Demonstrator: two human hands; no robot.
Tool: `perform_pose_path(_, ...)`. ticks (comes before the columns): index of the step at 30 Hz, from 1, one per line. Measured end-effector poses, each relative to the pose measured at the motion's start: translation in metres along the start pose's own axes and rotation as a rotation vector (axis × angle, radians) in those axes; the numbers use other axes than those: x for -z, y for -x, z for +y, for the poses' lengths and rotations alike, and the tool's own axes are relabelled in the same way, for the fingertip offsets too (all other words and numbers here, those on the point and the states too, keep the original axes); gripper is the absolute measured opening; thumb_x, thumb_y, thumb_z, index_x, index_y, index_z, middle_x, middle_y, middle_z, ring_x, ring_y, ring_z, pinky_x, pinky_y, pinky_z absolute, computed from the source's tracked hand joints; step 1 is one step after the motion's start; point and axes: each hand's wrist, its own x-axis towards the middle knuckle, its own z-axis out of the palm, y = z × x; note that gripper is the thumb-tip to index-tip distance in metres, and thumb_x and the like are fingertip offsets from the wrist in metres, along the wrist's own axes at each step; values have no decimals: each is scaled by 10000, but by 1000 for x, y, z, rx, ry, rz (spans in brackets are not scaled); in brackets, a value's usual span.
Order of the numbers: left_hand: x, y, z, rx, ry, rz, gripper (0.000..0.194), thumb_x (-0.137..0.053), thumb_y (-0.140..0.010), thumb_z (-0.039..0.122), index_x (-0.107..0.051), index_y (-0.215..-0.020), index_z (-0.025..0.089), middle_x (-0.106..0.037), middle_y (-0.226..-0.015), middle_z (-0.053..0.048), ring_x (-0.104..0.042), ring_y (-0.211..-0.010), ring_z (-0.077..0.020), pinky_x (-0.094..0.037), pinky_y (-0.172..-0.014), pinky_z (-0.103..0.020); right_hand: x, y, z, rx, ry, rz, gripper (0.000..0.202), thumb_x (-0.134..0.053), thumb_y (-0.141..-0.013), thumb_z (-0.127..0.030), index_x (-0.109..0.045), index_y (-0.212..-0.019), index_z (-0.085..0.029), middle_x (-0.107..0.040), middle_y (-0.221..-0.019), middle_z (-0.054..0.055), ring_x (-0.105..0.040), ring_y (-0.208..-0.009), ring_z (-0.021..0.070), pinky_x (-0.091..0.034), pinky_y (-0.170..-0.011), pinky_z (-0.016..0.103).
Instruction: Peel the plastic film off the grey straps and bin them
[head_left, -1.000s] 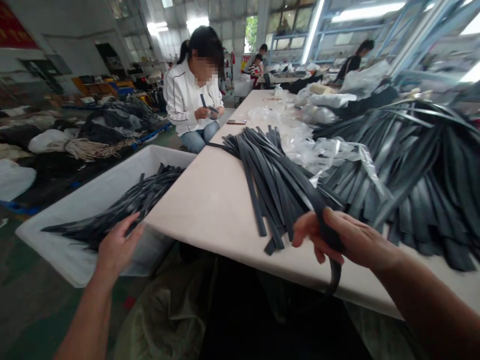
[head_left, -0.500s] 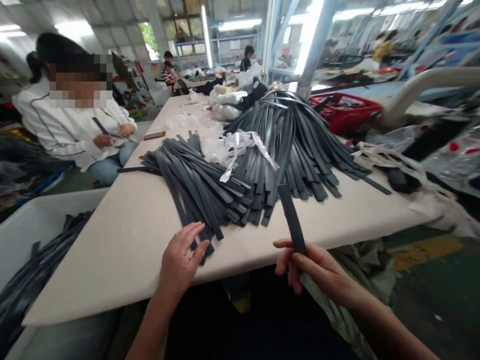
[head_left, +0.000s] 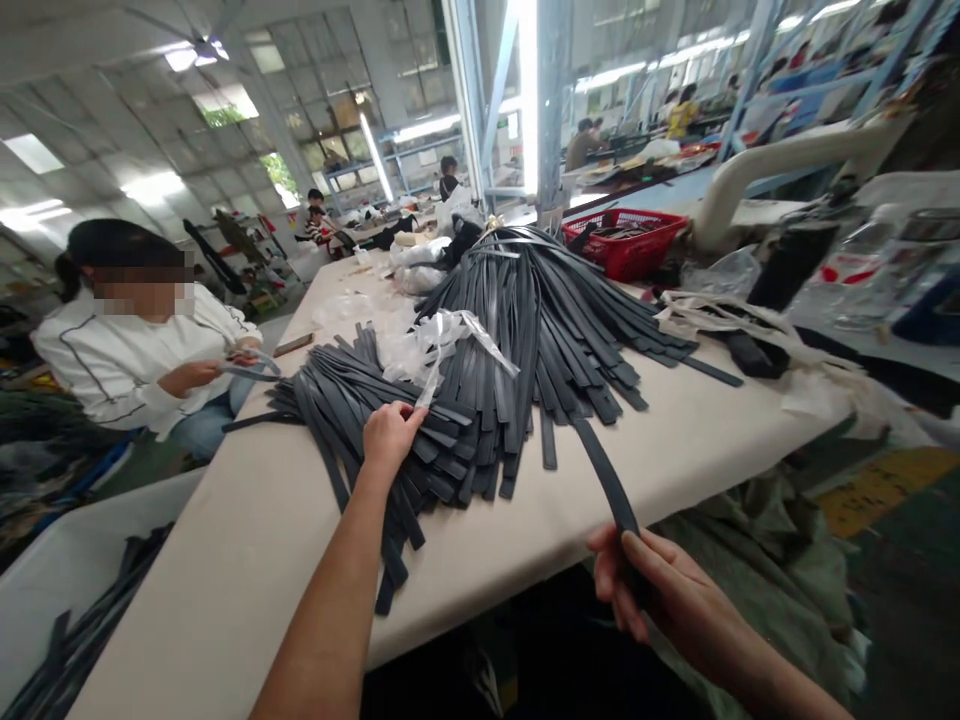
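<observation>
head view: my right hand [head_left: 660, 595] has its fingers [head_left: 654, 562] curled around one dark strap [head_left: 600, 475] below the counter [head_left: 690, 440] edge; my left hand [head_left: 388, 432] pinches straps in the near pile [head_left: 375, 410], beside crumpled clear plastic [head_left: 427, 345]. a seated person [head_left: 135, 350] works opposite.

red basket [head_left: 626, 243] | white pipe [head_left: 780, 160] | phone [head_left: 293, 345] | seated person [head_left: 135, 350]
</observation>
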Motion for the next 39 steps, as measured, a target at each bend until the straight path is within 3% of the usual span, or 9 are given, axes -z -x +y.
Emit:
perform_pose_path(5, -2, -5, 5, 20, 15, -41, 141, -666, -832, 360, -728, -828, 233, -763, -865, -64, -694, -870, -241, -462, -755, -300, 1, -9, 13, -17, -13, 22, 518, -608, -866, -667, -655, -958, -160, -693, -680, 48, -502, -385, 98, -390, -444, 244)
perform_pose_path(10, 1, -8, 5, 24, 75, -53, 256, -711, -781, 326, -720, -1013, 217, -757, -992, -86, -681, -921, -244, -448, -771, -302, -5, -25, 26, 2, 6, -21, 525, -589, -882, -668, -665, -978, -158, -703, -717, 42, -518, -409, 88, -335, -452, 223)
perform_pose_path(14, 2, -19, 3, 18, 172, -92, 31, -725, -713, 231, -707, -738, 228, -735, -773, -43, -671, -818, -238, -432, -743, -301, -13, -30, 29, -15, 37, -40, 551, -578, -874, -685, -664, -988, -153, -709, -727, 44, -525, -408, 92, -327, -466, 228)
perform_pose_path(18, 3, -17, 4, 49, 373, -97, 168, -725, -666, 233, -594, -563, 212, -619, -580, -2, -635, -735, -220, -430, -714, -295, -19, -34, 23, -3, 75, -47, 560, -579, -868, -686, -663, -993, -147, -714, -736, 47, -524, -408, 95, -352, -480, 243)
perform_pose_path(21, 7, 7, 11, 57, 626, -138, 223, -703, -688, 382, -586, -635, 200, -596, -607, 20, -607, -663, -176, -452, -679, -273, -21, -41, 13, 32, 100, -52, 544, -575, -881, -669, -665, -987, -143, -710, -750, 39, -526, -420, 92, -399, -511, 256)
perform_pose_path(25, 14, 73, 22, 87, 926, -240, 383, -674, -691, 561, -602, -762, 192, -633, -721, 12, -568, -579, -119, -476, -621, -253, -31, -59, -5, 46, 168, -50, 494, -580, -895, -615, -669, -1005, -142, -704, -832, 31, -494, -415, 62, -388, -461, 220)
perform_pose_path(31, 7, 166, 34, 177, 1323, -385, 266, -796, -704, 409, -687, -749, 171, -654, -661, -2, -567, -585, -117, -472, -613, -243, -71, -92, -16, -16, 388, -166, 366, -649, -827, -493, -674, -792, -130, -667, -729, 1, -408, -393, 35, -362, -383, 184)
perform_pose_path(36, -3, 194, 34, 287, 1359, -464, 339, -797, -716, 445, -735, -900, 167, -726, -742, -38, -638, -632, -151, -518, -671, -278, -90, -101, -13, -27, 424, -216, 189, -723, -735, -320, -681, -773, -139, -591, -622, -45, -430, -460, 50, -348, -398, 162)
perform_pose_path(39, -4, 198, 31, 286, 1349, -479, 297, -792, -735, 440, -744, -842, 167, -737, -758, -43, -656, -682, -153, -524, -716, -273, -92, -98, -15, -22, 448, -240, 243, -724, -748, -377, -680, -774, -139, -586, -633, -41, -417, -468, 53, -335, -402, 172)
